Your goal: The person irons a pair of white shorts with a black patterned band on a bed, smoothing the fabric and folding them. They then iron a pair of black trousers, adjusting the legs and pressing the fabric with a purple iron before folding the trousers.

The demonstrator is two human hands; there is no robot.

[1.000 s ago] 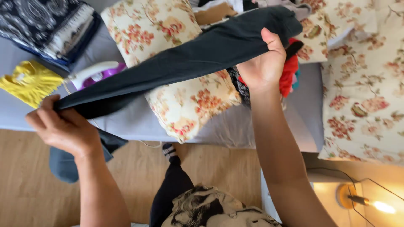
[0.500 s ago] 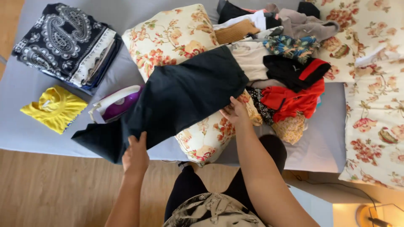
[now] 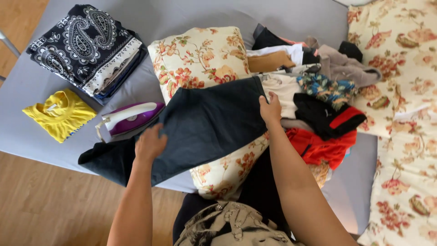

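Garment [image 3: 205, 123] on pillow [image 3: 200, 59], iron [image 3: 129, 118] left

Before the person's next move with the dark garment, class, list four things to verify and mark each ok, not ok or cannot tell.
1. Left hand flat on the dark garment: ok.
2. Right hand at the garment's far edge: ok; whether it is pinching the edge, cannot tell.
3. Garment lying smooth: not ok; it drapes over the floral pillow and down onto the grey surface.
4. Purple iron apart from the fabric: not ok; the garment's edge lies right against it.
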